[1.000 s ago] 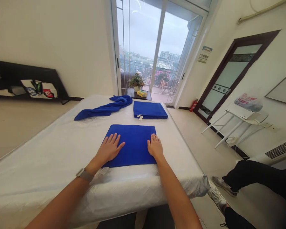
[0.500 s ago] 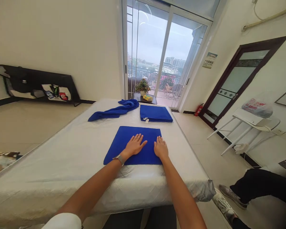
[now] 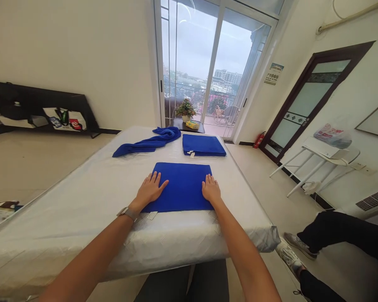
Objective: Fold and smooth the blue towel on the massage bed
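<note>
A folded blue towel point(image 3: 183, 188) lies flat near the front edge of the covered table point(image 3: 82, 214). My left hand point(image 3: 149, 188) rests on its left edge, fingers spread. On the right edge lies my right hand point(image 3: 211, 189), flat with fingers stretched out. A small white tag point(image 3: 152, 215) pokes out at the towel's front left. Farther back sits a stack of folded blue towels point(image 3: 204, 144) with white tags at its front. Left of that stack, a crumpled blue towel point(image 3: 148, 142) stretches across the cover.
Beyond the table's far end, a small dark stand holds a potted plant point(image 3: 185, 110) and a yellow packet point(image 3: 192, 125). At right, a white chair point(image 3: 330, 155) carries a box and plastic bag. A seated person's legs point(image 3: 340, 228) and shoes are close to the table's right corner.
My left hand has slid left from the towel's middle to its left edge. The towel's left side is straighter, and a tag now shows at the front. My right hand stays at the right edge.
</note>
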Available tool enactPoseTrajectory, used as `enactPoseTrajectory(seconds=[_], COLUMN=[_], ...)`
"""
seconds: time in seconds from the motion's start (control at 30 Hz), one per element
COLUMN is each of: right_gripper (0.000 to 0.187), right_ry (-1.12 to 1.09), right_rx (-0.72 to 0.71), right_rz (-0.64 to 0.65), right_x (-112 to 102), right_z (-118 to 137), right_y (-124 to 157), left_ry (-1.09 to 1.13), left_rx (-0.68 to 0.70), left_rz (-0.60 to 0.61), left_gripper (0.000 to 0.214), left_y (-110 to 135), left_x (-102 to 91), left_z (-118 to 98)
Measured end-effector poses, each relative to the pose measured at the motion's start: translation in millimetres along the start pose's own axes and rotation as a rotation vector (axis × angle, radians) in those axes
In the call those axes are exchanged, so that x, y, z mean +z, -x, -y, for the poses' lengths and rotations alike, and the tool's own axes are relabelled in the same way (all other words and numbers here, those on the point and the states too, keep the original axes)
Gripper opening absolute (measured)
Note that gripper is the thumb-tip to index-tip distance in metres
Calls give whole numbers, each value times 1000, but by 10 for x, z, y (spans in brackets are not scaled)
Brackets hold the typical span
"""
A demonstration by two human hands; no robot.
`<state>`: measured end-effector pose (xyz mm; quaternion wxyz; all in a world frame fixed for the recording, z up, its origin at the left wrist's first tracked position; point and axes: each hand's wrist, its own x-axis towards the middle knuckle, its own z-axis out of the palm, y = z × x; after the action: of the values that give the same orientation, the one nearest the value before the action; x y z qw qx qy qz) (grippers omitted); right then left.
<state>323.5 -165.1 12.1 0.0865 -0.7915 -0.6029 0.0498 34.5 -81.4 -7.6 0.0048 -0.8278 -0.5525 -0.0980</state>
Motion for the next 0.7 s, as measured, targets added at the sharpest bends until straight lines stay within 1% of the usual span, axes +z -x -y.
enactPoseTrajectory(seconds=[0.1,0.2,0.33,0.43,0.57,0.7], right_gripper=[63,62,62,63,66,68], right_ry=[26,41,12,-19,-44,-71], right_rx=[1,-11,-41,-63,-59,-42], right_rz=[29,31,-17,1,42,21], right_x=[-59,-122,-190,-207,-110,45], right_z=[3,8,61,103,68,-14], right_y=[-10,-97,-390,-658,-875,-914], left_ry=[-14,-11,-27,-40,-28,-16], left_rx=[1,-21,-16,-18,-24,32], left_rz=[-11,-9,-31,-21,-11,-56], left_gripper=[87,89,89,88,87,83], left_y=[7,7,2,2,-16,-41], left_x=[2,31,62,69,134,264], left_z=[2,7,11,17,48,153])
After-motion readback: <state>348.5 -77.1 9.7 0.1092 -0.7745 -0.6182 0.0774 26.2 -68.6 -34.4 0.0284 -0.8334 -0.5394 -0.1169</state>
